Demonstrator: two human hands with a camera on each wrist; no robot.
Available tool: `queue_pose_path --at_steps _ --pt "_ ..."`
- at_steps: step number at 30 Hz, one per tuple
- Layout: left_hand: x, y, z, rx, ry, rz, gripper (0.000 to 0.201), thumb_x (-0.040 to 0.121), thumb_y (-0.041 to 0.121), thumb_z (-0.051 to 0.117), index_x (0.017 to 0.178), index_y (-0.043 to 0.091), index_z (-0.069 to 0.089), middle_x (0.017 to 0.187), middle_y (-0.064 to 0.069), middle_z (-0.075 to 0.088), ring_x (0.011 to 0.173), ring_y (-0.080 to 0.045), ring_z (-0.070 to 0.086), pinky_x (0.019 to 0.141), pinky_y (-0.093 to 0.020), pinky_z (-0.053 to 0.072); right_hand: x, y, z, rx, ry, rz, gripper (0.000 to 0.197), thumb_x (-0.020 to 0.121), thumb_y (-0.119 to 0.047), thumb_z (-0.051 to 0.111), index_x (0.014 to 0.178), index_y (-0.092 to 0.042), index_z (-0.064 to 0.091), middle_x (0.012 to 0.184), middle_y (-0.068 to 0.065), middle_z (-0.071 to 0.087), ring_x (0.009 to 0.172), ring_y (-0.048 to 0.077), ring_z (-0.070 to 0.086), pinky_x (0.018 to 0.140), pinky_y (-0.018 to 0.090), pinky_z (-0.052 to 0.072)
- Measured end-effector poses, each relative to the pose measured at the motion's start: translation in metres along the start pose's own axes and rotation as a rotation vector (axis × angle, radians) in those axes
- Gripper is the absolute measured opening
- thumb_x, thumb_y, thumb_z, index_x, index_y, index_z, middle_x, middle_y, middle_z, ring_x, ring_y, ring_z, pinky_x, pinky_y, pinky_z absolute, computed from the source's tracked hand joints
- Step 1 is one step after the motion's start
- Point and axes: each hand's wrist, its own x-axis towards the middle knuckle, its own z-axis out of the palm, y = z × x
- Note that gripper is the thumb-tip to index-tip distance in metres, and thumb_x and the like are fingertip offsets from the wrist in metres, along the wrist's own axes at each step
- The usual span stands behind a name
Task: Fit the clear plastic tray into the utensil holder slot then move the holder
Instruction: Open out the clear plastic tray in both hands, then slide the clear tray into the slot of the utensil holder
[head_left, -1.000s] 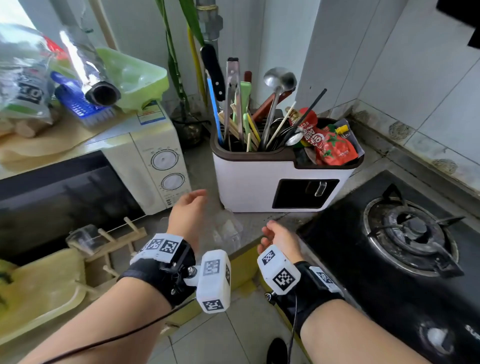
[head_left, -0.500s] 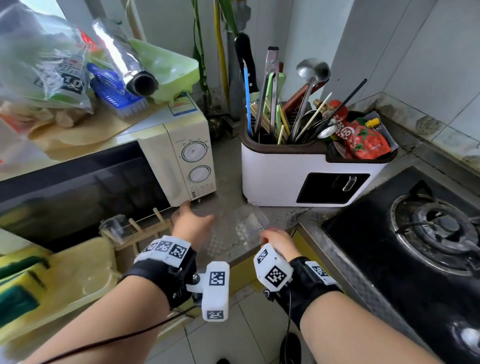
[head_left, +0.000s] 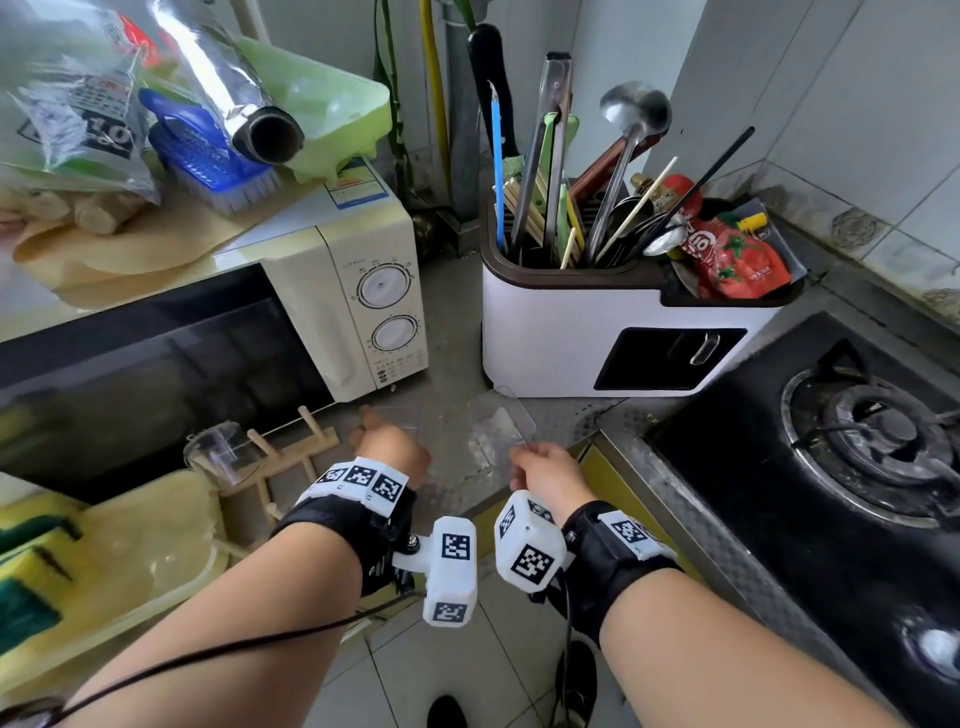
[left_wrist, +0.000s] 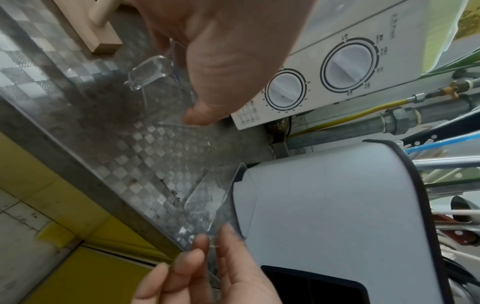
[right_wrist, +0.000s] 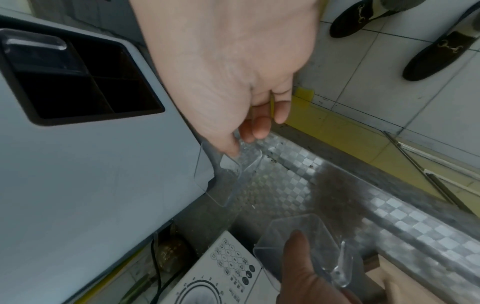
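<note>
Clear plastic tray (head_left: 501, 426) was up off the table (head_left: 452, 379), tilted, just in front of the near left corner of the utensil holder (head_left: 561, 332); whether it touched the white wall, the views could not settle. The right hand (head_left: 545, 478) had it, the grip narrow, thumb and fingertips (left_wrist: 228, 242) pinching the tray's near edge. It was not in the slot (head_left: 670, 358), the dark opening low on the holder's front, off to the right, where a clear tab (head_left: 701, 348) already showed at the upper corner. The left hand (head_left: 389, 447) was busy too, its grip closed on a second clear tray (left_wrist: 153, 72), thumb pressed along the wall, low over the table's checkered metal. The holder stood packed with a ladle (head_left: 631, 119), tongs (head_left: 553, 135) and chopsticks, a red sauce pouch (head_left: 737, 254) in its right end. A microwave (head_left: 311, 312) stood to the left, a gas stove (head_left: 857, 441) to the right, and a wooden rack (head_left: 291, 457) near the left wrist.
</note>
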Motion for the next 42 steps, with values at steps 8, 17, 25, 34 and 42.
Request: queue_pose_path --at_steps 8,17,25,34,42 --pt "-0.007 0.004 -0.003 0.252 -0.036 0.146 0.036 0.096 0.025 0.046 0.119 0.0 0.06 0.121 -0.015 0.063 0.111 -0.027 0.06 0.089 -0.029 0.046 -0.001 0.003 -0.009 0.093 0.087 -0.099 0.011 0.096 -0.02 0.054 0.107 -0.017 0.054 0.073 -0.001 0.055 0.057 0.01 0.051 0.049 0.023 0.041" --pt "-0.039 0.037 0.014 -0.14 -0.008 0.178 0.066 0.078 0.031 0.07 0.13 -0.001 0.045 0.098 -0.01 0.058 0.091 -0.029 0.064 0.076 -0.032 0.053 -0.009 -0.012 -0.05 0.275 0.281 -0.158 0.018 0.096 -0.025 0.054 0.11 -0.014 0.053 0.065 0.0 0.047 0.05 0.013 0.041 0.045 0.025 0.036" --pt "-0.057 0.064 0.029 -0.375 -0.092 0.301 0.079 0.072 0.033 0.072 0.138 0.009 0.037 0.115 -0.005 0.053 0.096 -0.024 0.06 0.082 -0.039 0.055 -0.001 -0.027 -0.085 0.294 0.37 -0.163 0.017 0.096 -0.022 0.053 0.111 -0.014 0.051 0.068 0.0 0.048 0.049 0.013 0.042 0.031 0.013 0.034" --pt "-0.071 0.087 0.041 -0.397 -0.171 0.43 0.076 0.077 0.027 0.07 0.142 0.012 0.033 0.134 -0.006 0.052 0.1 -0.015 0.054 0.082 -0.027 0.047 0.008 -0.039 -0.097 0.29 0.258 -0.155 0.016 0.095 -0.021 0.055 0.109 -0.013 0.051 0.062 0.0 0.045 0.048 0.012 0.039 0.044 0.022 0.035" --pt "-0.078 0.098 0.044 -0.392 -0.195 0.424 0.076 0.078 0.022 0.071 0.143 0.014 0.033 0.134 -0.004 0.053 0.093 -0.01 0.055 0.056 -0.012 0.038 0.018 -0.049 -0.104 0.283 0.224 -0.125 0.017 0.093 -0.021 0.058 0.108 -0.014 0.053 0.067 -0.001 0.048 0.052 0.011 0.043 0.045 0.022 0.038"
